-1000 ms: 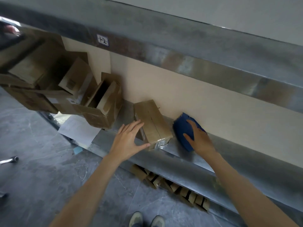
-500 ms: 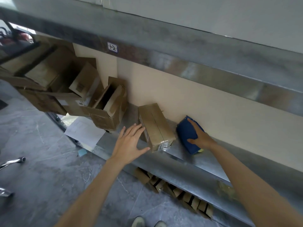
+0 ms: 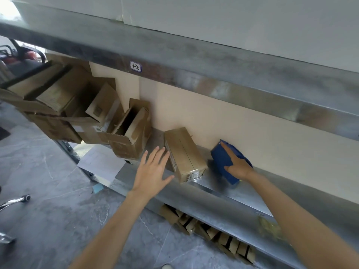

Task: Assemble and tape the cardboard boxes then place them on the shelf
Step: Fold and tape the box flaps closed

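The placing step looked all but finished: a closed cardboard box, its top seam apparently taped, lay flat on the metal shelf close to the beige back panel. Its long axis ran from the back panel toward the shelf's front edge, slanting a little to the right, with the labelled end face pointing outward at the person. The left hand was spread wide and flat beside the box's left face, fingertips at or just short of the cardboard, gripping nothing. The right hand rested palm-down on a blue tape dispenser standing just right of the box; how firmly the fingers closed on it could not be told. Next, probably, came another unassembled box, dispenser in hand.
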Action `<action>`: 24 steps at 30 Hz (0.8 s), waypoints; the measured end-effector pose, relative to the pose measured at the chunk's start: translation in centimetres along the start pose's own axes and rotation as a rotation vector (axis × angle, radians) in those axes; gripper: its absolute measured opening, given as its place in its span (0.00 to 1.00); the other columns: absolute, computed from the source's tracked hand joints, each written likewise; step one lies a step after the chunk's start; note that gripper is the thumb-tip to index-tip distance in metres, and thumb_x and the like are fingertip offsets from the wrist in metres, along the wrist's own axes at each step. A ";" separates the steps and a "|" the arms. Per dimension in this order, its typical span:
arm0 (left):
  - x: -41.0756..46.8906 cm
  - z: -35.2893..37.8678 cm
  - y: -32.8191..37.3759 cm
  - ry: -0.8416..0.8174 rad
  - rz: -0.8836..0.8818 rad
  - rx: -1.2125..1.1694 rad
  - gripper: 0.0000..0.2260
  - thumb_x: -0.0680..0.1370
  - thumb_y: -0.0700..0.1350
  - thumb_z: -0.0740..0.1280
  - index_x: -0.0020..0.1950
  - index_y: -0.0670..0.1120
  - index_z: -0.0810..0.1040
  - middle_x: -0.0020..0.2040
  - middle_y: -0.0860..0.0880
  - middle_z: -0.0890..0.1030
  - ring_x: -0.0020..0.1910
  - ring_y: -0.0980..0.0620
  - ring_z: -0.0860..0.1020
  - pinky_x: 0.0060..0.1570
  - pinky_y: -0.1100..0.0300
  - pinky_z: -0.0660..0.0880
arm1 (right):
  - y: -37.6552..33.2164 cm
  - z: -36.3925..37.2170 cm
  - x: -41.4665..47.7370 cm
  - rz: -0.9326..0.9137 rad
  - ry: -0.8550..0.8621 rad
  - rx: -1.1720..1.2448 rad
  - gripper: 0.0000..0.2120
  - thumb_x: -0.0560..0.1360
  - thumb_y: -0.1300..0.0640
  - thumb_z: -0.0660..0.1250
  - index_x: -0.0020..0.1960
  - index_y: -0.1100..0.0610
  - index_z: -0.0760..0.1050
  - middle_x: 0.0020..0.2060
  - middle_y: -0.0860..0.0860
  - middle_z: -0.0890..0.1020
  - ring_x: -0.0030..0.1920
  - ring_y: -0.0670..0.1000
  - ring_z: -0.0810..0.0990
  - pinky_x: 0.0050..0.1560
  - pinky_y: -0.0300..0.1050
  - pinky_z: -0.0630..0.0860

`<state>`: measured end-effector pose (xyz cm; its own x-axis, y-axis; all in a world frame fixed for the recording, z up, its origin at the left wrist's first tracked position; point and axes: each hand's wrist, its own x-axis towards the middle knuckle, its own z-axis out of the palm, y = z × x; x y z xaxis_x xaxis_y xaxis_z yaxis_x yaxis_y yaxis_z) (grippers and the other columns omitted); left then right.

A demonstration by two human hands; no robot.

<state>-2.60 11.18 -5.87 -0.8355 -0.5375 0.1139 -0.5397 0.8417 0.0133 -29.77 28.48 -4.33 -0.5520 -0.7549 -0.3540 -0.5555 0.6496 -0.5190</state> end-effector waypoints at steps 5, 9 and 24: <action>0.9 -1.1 0.6 0.055 -0.015 -0.169 0.32 0.80 0.63 0.60 0.79 0.48 0.60 0.79 0.49 0.61 0.80 0.51 0.53 0.78 0.49 0.49 | -2.4 -1.6 -1.8 -0.111 0.160 -0.087 0.30 0.82 0.46 0.58 0.74 0.27 0.43 0.55 0.58 0.81 0.45 0.60 0.82 0.47 0.55 0.79; 2.0 -2.5 1.2 0.113 -0.060 -0.455 0.27 0.80 0.58 0.64 0.77 0.49 0.66 0.76 0.50 0.68 0.76 0.50 0.62 0.74 0.51 0.57 | -4.8 -2.4 -3.2 -0.244 0.244 -0.239 0.21 0.81 0.44 0.56 0.71 0.29 0.55 0.30 0.49 0.77 0.30 0.49 0.76 0.31 0.43 0.69; 3.2 -5.2 0.3 -0.236 0.037 -1.053 0.18 0.82 0.32 0.60 0.68 0.47 0.76 0.65 0.51 0.79 0.66 0.56 0.75 0.66 0.54 0.73 | -8.4 0.0 -7.9 -0.664 0.169 -0.511 0.24 0.78 0.45 0.65 0.73 0.37 0.65 0.22 0.47 0.64 0.22 0.45 0.60 0.28 0.45 0.64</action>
<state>-4.93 9.97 -0.29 -0.9090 -0.4124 -0.0611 -0.2481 0.4173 0.8743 -20.76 28.96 2.83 -0.0760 -0.9962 0.0414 -0.9865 0.0691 -0.1483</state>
